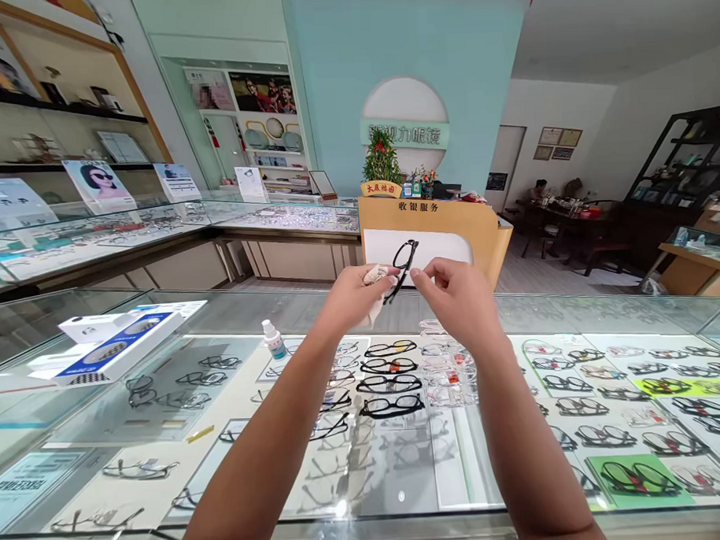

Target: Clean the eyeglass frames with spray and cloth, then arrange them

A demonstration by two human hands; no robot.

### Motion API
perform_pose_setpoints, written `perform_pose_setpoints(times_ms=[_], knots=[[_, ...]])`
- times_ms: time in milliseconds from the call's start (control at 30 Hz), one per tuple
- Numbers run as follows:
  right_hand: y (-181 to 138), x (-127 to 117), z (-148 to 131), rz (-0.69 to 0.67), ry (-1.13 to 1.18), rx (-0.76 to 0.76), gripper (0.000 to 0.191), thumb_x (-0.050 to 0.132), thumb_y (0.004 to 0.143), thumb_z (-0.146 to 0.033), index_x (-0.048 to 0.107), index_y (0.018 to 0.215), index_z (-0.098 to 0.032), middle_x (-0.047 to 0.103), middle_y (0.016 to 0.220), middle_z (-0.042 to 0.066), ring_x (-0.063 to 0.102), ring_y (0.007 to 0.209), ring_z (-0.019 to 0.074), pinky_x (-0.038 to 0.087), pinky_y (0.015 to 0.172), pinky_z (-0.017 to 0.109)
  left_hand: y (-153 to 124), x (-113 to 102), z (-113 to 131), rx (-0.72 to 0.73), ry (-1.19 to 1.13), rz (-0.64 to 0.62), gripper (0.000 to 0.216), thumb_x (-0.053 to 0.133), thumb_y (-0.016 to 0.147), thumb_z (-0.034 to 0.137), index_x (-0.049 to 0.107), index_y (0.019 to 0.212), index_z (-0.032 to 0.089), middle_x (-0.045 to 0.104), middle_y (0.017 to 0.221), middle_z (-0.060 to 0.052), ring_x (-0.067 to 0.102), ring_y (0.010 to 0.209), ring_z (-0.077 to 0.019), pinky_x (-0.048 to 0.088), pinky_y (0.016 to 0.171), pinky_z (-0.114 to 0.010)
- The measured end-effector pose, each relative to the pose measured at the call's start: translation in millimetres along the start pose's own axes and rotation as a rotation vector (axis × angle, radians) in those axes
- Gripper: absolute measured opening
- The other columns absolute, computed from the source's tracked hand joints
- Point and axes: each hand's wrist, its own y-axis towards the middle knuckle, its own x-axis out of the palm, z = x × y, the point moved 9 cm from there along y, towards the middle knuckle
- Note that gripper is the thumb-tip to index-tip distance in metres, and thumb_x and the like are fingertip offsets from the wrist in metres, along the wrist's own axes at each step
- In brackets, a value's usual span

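Both my arms reach forward over a glass display counter (238,495). Between my hands I hold up a pair of black-framed glasses (403,262), turned almost edge-on. My left hand (361,293) pinches a pale cleaning cloth (377,276) against one lens. My right hand (455,294) is closed on the other side of the frame. A small white dropper bottle (273,340) with a blue label stands on the counter glass just left of my left forearm.
Under the counter glass lie several rows of spectacle frames (391,383). White and blue boxes (111,346) sit on the counter at the left. A wooden cashier desk (429,228) with a small decorated tree stands ahead. A person sits at a dark table (562,216) at far right.
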Motion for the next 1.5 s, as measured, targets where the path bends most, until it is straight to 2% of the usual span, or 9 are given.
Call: perform_pose_setpoints(times_ms=[100, 200, 433, 900, 1033, 1133, 1300, 1433, 1500], knots=[[1, 2, 1, -0.006, -0.015, 0.008, 0.029, 0.062, 0.098, -0.051, 0.071, 0.088, -0.025, 0.045, 0.058, -0.006, 0.040, 0.056, 0.0148, 0.024, 0.057, 0.029, -23, -2, 31, 0.077, -0.129, 0.027, 0.053, 0.073, 0.084, 0.056, 0.081, 0.121, 0.018, 0.066, 0.073, -0.001, 0.050, 0.064, -0.0141, 0.040, 0.062, -0.027], [0, 0, 0, 0.020, 0.009, -0.022, 0.028, 0.061, 0.099, -0.048, 0.073, 0.095, -0.023, 0.045, 0.059, -0.006, 0.041, 0.056, 0.0148, 0.025, 0.058, 0.029, -34, -2, 42, 0.091, -0.189, 0.036, 0.049, 0.074, 0.085, 0.054, 0.082, 0.118, 0.019, 0.070, 0.080, -0.002, 0.051, 0.064, -0.0138, 0.042, 0.063, -0.028], [0, 1, 1, 0.003, 0.104, -0.060, 0.026, 0.058, 0.100, -0.043, 0.073, 0.094, -0.022, 0.042, 0.057, -0.007, 0.041, 0.056, 0.0146, 0.027, 0.057, 0.029, -34, -17, 46, 0.203, -0.183, 0.206, 0.028, 0.083, 0.078, 0.046, 0.078, 0.091, 0.022, 0.071, 0.081, -0.001, 0.057, 0.067, -0.0149, 0.043, 0.061, -0.027], [1, 0, 4, -0.051, 0.217, -0.102, 0.027, 0.064, 0.099, -0.045, 0.074, 0.093, -0.020, 0.038, 0.058, -0.008, 0.037, 0.057, 0.0129, 0.025, 0.056, 0.028, -33, -20, 46, 0.218, -0.254, 0.279, 0.030, 0.089, 0.073, 0.038, 0.069, 0.085, 0.021, 0.073, 0.086, -0.001, 0.063, 0.073, -0.0151, 0.051, 0.067, -0.027], [1, -6, 6, 0.004, 0.178, -0.090, 0.026, 0.064, 0.099, -0.044, 0.074, 0.095, -0.021, 0.044, 0.057, -0.007, 0.043, 0.056, 0.0133, 0.029, 0.057, 0.027, -32, -22, 44, 0.221, -0.241, 0.312, 0.026, 0.086, 0.075, 0.037, 0.068, 0.086, 0.021, 0.075, 0.089, -0.002, 0.067, 0.078, -0.0169, 0.053, 0.072, -0.028], [1, -9, 8, 0.021, 0.160, -0.056, 0.027, 0.062, 0.101, -0.046, 0.073, 0.098, -0.022, 0.058, 0.058, -0.006, 0.050, 0.055, 0.0142, 0.034, 0.058, 0.027, -31, -24, 44, 0.234, -0.217, 0.323, 0.025, 0.084, 0.077, 0.037, 0.068, 0.086, 0.021, 0.076, 0.090, -0.002, 0.068, 0.081, -0.0180, 0.053, 0.073, -0.029], [0, -24, 15, 0.171, 0.100, -0.002, 0.026, 0.059, 0.103, -0.045, 0.074, 0.102, -0.023, 0.081, 0.081, 0.004, 0.069, 0.062, 0.0192, 0.046, 0.066, 0.031, -30, -26, 41, 0.250, -0.134, 0.343, 0.025, 0.081, 0.078, 0.040, 0.067, 0.087, 0.021, 0.077, 0.092, -0.002, 0.069, 0.083, -0.0197, 0.051, 0.073, -0.030], [-3, -41, 14, 0.388, 0.072, -0.062, 0.026, 0.056, 0.104, -0.038, 0.074, 0.114, -0.023, 0.084, 0.107, 0.009, 0.077, 0.082, 0.0239, 0.053, 0.077, 0.037, -30, -27, 40, 0.253, -0.064, 0.352, 0.019, 0.078, 0.082, 0.038, 0.068, 0.087, 0.022, 0.078, 0.094, -0.002, 0.068, 0.083, -0.0193, 0.049, 0.074, -0.030], [-5, -43, 7, 0.423, 0.089, -0.135, 0.030, 0.055, 0.103, -0.035, 0.069, 0.128, -0.024, 0.080, 0.125, 0.012, 0.077, 0.096, 0.0250, 0.053, 0.078, 0.037, -30, -27, 41, 0.261, -0.052, 0.355, 0.017, 0.077, 0.083, 0.037, 0.068, 0.087, 0.022, 0.078, 0.093, -0.001, 0.067, 0.083, -0.0186, 0.048, 0.074, -0.029]])
